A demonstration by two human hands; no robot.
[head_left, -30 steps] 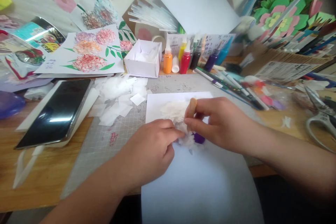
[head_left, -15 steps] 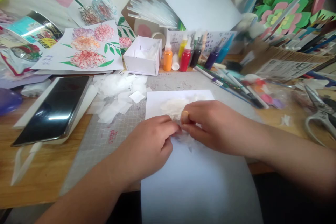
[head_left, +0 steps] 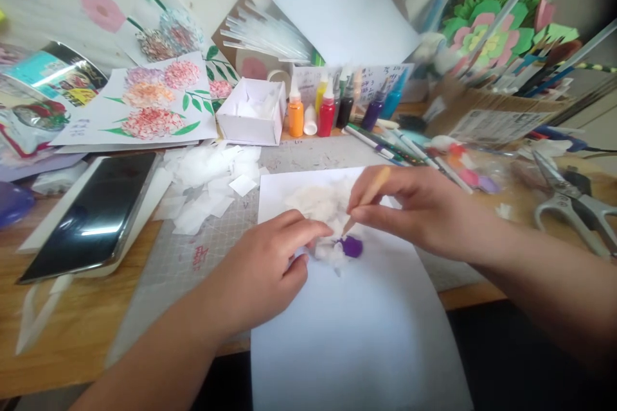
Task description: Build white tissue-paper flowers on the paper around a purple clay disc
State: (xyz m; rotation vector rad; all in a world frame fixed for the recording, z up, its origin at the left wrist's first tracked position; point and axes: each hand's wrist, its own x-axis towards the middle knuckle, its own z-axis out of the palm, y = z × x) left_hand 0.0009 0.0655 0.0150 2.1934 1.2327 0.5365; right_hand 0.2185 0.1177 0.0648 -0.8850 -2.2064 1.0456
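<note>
A white sheet of paper [head_left: 357,327] lies on the grey cutting mat [head_left: 193,263] before me. Crumpled white tissue pieces [head_left: 318,202] are stuck near its top. My right hand [head_left: 414,212] pinches a thin wooden stick [head_left: 369,196], its tip pointing down at the tissue. My left hand [head_left: 263,266] rests on the sheet, forefinger stretched out and pressing on a small tissue wad [head_left: 330,252]. A purple blob [head_left: 351,246] sits right beside that wad.
Loose tissue squares [head_left: 212,170] and a white box [head_left: 251,112] lie behind. Small paint bottles [head_left: 321,112], markers [head_left: 395,141], scissors [head_left: 569,202], a dark phone [head_left: 89,212] and flower pictures [head_left: 144,103] crowd the wooden desk [head_left: 62,327].
My right hand has lifted and tilted the stick so its tip points down at the tissue. The purple blob shows again. My left forefinger has stretched out onto the wad.
</note>
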